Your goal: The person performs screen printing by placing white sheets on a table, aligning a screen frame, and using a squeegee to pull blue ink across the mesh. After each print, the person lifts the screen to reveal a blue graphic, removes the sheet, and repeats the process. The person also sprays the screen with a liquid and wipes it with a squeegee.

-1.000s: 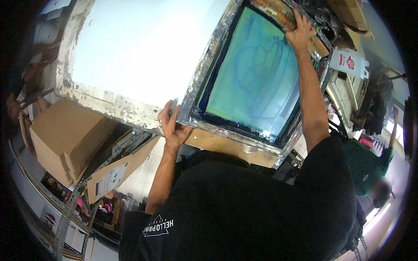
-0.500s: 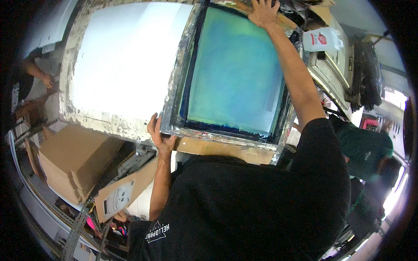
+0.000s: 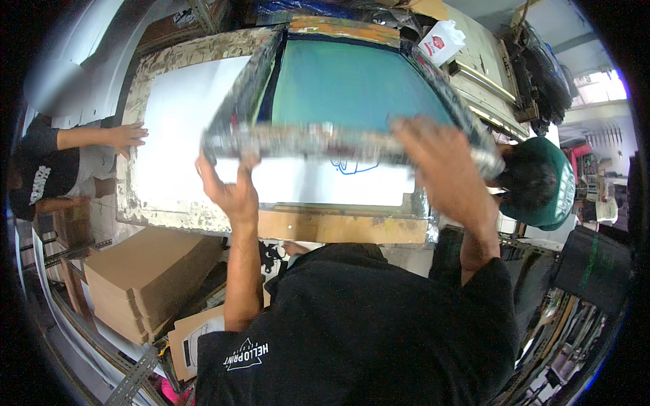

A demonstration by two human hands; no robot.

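Note:
A screen printing frame [image 3: 325, 142] with blue-green mesh [image 3: 345, 84] is tilted, its near rail raised and blurred by motion. My left hand [image 3: 231, 196] grips the rail's left corner from below, thumb and fingers around it. My right hand [image 3: 443, 159] is closed over the rail's right part, its fingers smeared. Beneath the frame lies a white sheet [image 3: 298, 183] with blue printed lines [image 3: 352, 166] on it; the raised frame hides much of this sheet. Left of the frame, white material [image 3: 179, 111] covers the paint-stained board [image 3: 128, 176].
At the left, a co-worker's hand [image 3: 128, 137] reaches to the board's edge. A person in a green cap [image 3: 552, 183] is close on the right. Stacked cardboard [image 3: 149, 271] stands at lower left. A white plastic jug [image 3: 441, 42] is at far right, and a wooden strip [image 3: 325, 227] edges the board.
The frame's near rail has risen from lying flat, uncovering blue lines on the sheet. My right hand has come from the far corner to the near rail. The co-worker's hand has moved to the board.

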